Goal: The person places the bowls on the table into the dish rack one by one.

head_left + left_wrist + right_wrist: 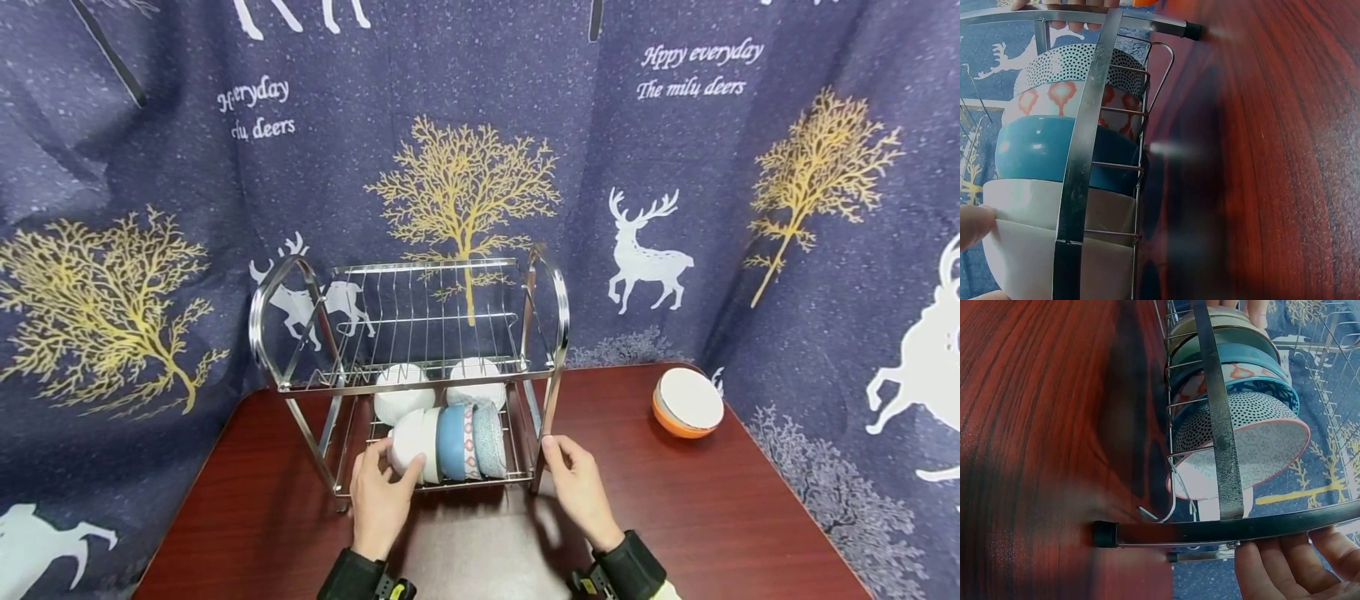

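A two-tier metal dish rack point(551, 408) stands on the table, with a row of bowls on edge along the front of its lower tier. My left hand point(380, 500) holds the outer white bowl point(407, 439) at the row's left end, thumb and fingers spread around it. Against it leans a second pale bowl, then a blue bowl point(452, 442), a red-patterned bowl point(1062, 97) and a dotted bowl point(1257, 419) with a pink rim. My right hand point(581, 492) grips the rack's right front post, fingers point(1285, 565) curled against the metal.
Two white bowls, a left one point(397, 406) and a right one point(480, 395), sit at the back of the lower tier. To the right, a white bowl point(692, 398) rests in an orange bowl point(678, 428) on the red-brown table point(622, 467). A patterned curtain point(480, 83) hangs behind.
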Motion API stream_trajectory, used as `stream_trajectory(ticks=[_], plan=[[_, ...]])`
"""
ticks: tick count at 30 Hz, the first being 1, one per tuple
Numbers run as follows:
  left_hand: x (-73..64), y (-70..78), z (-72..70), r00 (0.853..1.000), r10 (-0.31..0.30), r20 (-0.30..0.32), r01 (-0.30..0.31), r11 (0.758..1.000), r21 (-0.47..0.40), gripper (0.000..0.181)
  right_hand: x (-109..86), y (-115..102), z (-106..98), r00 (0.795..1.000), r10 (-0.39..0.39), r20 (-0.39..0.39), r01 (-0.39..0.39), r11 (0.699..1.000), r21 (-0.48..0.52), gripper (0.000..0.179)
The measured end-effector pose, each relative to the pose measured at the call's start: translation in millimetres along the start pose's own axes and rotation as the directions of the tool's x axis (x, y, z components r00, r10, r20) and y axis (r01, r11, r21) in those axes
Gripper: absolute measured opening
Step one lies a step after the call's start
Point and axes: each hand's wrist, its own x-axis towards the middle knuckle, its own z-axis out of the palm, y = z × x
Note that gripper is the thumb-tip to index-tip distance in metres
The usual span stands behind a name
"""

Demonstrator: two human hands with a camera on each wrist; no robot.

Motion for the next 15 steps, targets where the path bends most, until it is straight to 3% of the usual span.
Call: stream_trajectory(ticks=[6, 11, 15], plan=[[0.7, -1.3, -2.2, 0.999, 0.028, -0.029, -0.026, 0.997, 0.070, 0.046, 2.3, 10.9, 1.9, 1.000, -0.015, -0.005, 0.015, 1.000, 0.002, 0.020], [1.3, -3.4, -2.9, 0.998, 0.047, -0.035, -0.045, 0.998, 0.045, 0.042, 7.0, 35.9, 6.0, 1.000, -0.007, -0.017, 0.008, 1.000, 0.011, 0.021], [2.6, -4.5, -3.3, 0.997, 0.068, -0.049, -0.067, 0.998, 0.016, 0.042, 8.0, 41.4, 7.1, 0.999, -0.018, -0.027, 0.019, 1.000, 0.023, 0.022]])
